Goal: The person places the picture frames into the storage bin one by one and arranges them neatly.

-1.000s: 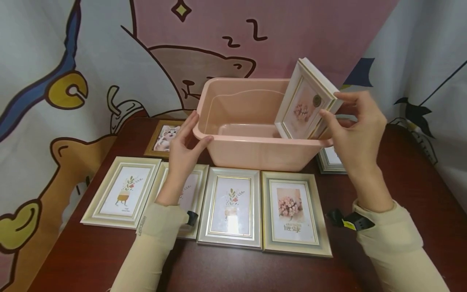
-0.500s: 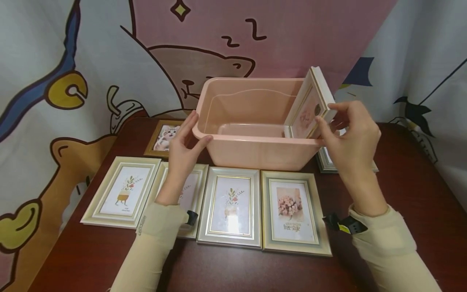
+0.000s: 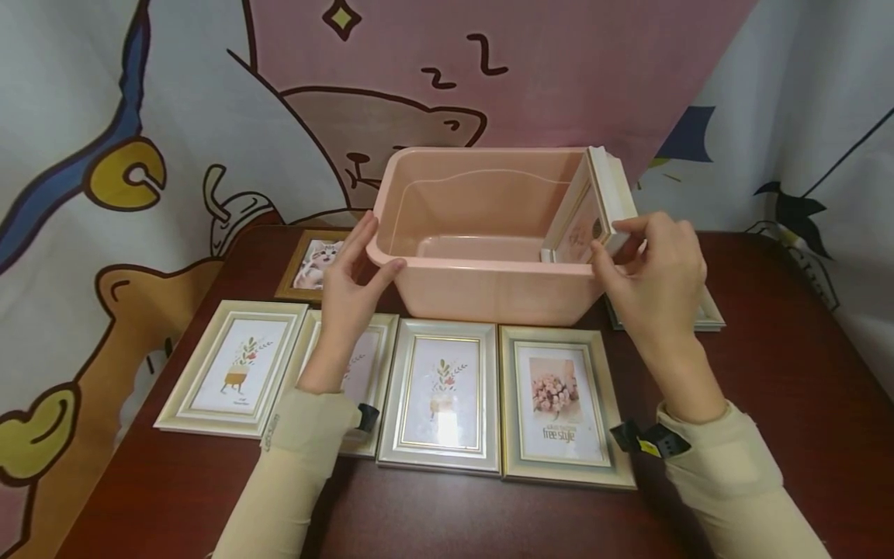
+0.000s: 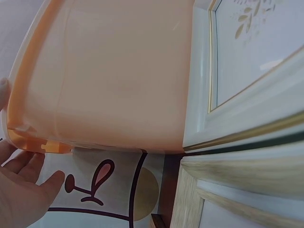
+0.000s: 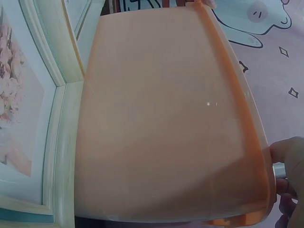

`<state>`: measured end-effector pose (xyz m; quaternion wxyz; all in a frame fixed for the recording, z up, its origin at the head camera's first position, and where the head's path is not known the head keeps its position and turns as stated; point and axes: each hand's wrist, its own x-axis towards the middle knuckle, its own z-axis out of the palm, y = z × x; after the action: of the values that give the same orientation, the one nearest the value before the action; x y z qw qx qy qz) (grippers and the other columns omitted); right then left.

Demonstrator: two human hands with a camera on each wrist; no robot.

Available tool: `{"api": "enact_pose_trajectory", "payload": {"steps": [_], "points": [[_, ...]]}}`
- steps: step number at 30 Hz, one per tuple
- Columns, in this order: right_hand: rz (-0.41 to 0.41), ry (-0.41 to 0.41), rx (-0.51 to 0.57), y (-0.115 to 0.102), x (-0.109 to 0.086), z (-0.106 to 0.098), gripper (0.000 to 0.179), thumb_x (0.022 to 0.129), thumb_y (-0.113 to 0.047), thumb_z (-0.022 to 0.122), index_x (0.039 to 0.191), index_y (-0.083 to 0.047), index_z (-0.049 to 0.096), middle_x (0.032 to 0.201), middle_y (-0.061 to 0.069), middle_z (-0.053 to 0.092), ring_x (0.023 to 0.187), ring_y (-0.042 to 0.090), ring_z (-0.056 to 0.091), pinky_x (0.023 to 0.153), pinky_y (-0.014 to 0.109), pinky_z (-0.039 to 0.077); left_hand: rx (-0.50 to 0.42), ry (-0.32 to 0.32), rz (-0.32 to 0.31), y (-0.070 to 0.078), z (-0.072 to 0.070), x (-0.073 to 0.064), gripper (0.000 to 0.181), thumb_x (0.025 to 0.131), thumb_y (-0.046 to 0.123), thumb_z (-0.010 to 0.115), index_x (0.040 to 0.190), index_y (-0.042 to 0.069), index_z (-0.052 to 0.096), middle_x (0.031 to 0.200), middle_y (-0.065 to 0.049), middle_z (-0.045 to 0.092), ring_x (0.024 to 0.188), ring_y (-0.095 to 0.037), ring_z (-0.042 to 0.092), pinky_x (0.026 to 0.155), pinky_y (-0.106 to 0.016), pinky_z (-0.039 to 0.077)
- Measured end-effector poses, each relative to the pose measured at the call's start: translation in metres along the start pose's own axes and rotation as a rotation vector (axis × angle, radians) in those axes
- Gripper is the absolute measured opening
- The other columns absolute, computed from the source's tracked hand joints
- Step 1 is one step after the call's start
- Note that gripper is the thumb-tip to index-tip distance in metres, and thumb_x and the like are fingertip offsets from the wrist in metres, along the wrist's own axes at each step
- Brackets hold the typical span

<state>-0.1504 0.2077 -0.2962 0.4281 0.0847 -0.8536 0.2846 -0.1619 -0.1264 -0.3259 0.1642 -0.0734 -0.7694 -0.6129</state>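
A pink plastic tub (image 3: pixel 496 291) stands upright on the table. My left hand (image 3: pixel 351 289) holds its front left corner, thumb at the front rim and fingers along the left rim; the left wrist view shows those fingers (image 4: pixel 29 166) at the rim. At the tub's right end, my right hand (image 3: pixel 660 276) pinches the front upper corner of a white picture frame (image 3: pixel 615 190) between thumb and fingers. That frame stands on its long edge inside the tub, its pink-flower picture facing left and its top edge near rim height. In the right wrist view, the tub (image 5: pixel 161 114) hides most of it.
In front of the tub lie a cream frame (image 3: pixel 174 404), a frame (image 3: pixel 377 373) partly under my left wrist, a silver frame (image 3: pixel 391 450) and a gold-edged frame (image 3: pixel 621 458). A brown cat-picture frame (image 3: pixel 289 279) lies behind left; another frame (image 3: pixel 711 314) lies right of the tub.
The right hand has lowered the white picture frame and shifted its upper part right, from leaning over the rim to nearly upright at the tub's right end. The left hand has stayed put.
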Motion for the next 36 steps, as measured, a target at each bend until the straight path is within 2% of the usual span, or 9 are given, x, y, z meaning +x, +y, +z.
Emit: {"api": "enact_pose_trajectory", "payload": {"steps": [5, 10, 12, 19, 23, 24, 27, 31, 36], "points": [[-0.008, -0.006, -0.025, -0.002, -0.001, -0.004, 0.029, 0.083, -0.015, 0.077, 0.102, 0.003, 0.067, 0.074, 0.023, 0.062, 0.075, 0.038, 0.048, 0.067, 0.037, 0.03, -0.002, 0.007, 0.007, 0.0, -0.001, 0.0, 0.065, 0.089, 0.015, 0.075, 0.148, 0.012, 0.048, 0.159, 0.004, 0.041, 0.142, -0.014, 0.046, 0.116, -0.033, 0.042], [-0.027, -0.05, -0.051, -0.003, -0.002, -0.008, 0.028, 0.087, -0.016, 0.075, 0.104, 0.005, 0.066, 0.073, 0.023, 0.064, 0.075, 0.037, 0.048, 0.067, 0.043, 0.034, 0.008, 0.008, 0.009, -0.001, -0.001, 0.0, 0.065, 0.089, 0.015, 0.075, 0.148, 0.013, 0.048, 0.159, 0.003, 0.041, 0.142, -0.014, 0.046, 0.115, -0.032, 0.043], [-0.021, -0.059, -0.048, -0.003, -0.001, -0.009, 0.028, 0.088, -0.016, 0.074, 0.105, 0.005, 0.067, 0.074, 0.023, 0.064, 0.075, 0.037, 0.049, 0.068, 0.042, 0.034, 0.008, 0.008, 0.007, -0.001, -0.001, 0.001, 0.065, 0.09, 0.015, 0.075, 0.148, 0.013, 0.048, 0.159, 0.003, 0.041, 0.142, -0.014, 0.046, 0.116, -0.031, 0.042], [0.037, -0.053, 0.023, -0.003, -0.002, -0.011, 0.025, 0.089, -0.011, 0.071, 0.111, -0.002, 0.073, 0.076, 0.02, 0.065, 0.078, 0.034, 0.052, 0.072, 0.02, 0.026, -0.003, 0.01, 0.001, -0.001, -0.002, 0.0, 0.064, 0.09, 0.014, 0.075, 0.148, 0.012, 0.048, 0.159, 0.003, 0.041, 0.143, -0.013, 0.044, 0.116, -0.028, 0.041], [0.029, -0.058, 0.048, 0.0, -0.003, -0.013, 0.024, 0.089, -0.01, 0.071, 0.112, -0.004, 0.074, 0.076, 0.019, 0.065, 0.077, 0.03, 0.052, 0.073, 0.02, 0.027, -0.006, 0.013, 0.005, -0.002, -0.002, 0.0, 0.064, 0.09, 0.014, 0.074, 0.148, 0.011, 0.048, 0.159, 0.002, 0.041, 0.143, -0.014, 0.045, 0.116, -0.029, 0.042], [0.026, -0.054, 0.058, 0.001, -0.003, -0.014, 0.023, 0.089, -0.009, 0.071, 0.111, -0.004, 0.075, 0.076, 0.019, 0.066, 0.076, 0.028, 0.051, 0.073, 0.02, 0.028, -0.005, 0.012, 0.006, -0.002, -0.001, 0.0, 0.064, 0.09, 0.014, 0.074, 0.148, 0.012, 0.048, 0.159, 0.002, 0.041, 0.143, -0.014, 0.045, 0.116, -0.029, 0.042], [0.021, -0.042, 0.088, 0.002, -0.006, -0.017, 0.023, 0.089, -0.009, 0.073, 0.111, -0.004, 0.075, 0.078, 0.019, 0.066, 0.076, 0.009, 0.05, 0.071, 0.018, 0.028, -0.003, 0.011, 0.008, -0.003, -0.001, 0.0, 0.064, 0.09, 0.014, 0.074, 0.148, 0.012, 0.048, 0.159, 0.003, 0.041, 0.143, -0.014, 0.045, 0.116, -0.03, 0.041], [0.035, -0.027, 0.119, 0.004, -0.011, -0.02, 0.026, 0.088, -0.009, 0.074, 0.114, -0.004, 0.074, 0.081, 0.02, 0.066, 0.079, -0.012, 0.041, 0.068, 0.014, 0.028, -0.006, 0.011, 0.008, -0.002, 0.0, 0.0, 0.064, 0.09, 0.014, 0.074, 0.148, 0.012, 0.048, 0.159, 0.003, 0.041, 0.143, -0.014, 0.045, 0.117, -0.03, 0.041], [0.063, -0.021, 0.143, 0.006, -0.018, -0.024, 0.029, 0.087, -0.006, 0.075, 0.115, -0.002, 0.073, 0.085, 0.021, 0.066, 0.079, -0.015, 0.041, 0.067, 0.009, 0.03, -0.01, 0.012, 0.012, -0.002, 0.001, 0.0, 0.064, 0.089, 0.013, 0.074, 0.148, 0.012, 0.048, 0.159, 0.002, 0.041, 0.143, -0.015, 0.045, 0.116, -0.03, 0.041]]}}
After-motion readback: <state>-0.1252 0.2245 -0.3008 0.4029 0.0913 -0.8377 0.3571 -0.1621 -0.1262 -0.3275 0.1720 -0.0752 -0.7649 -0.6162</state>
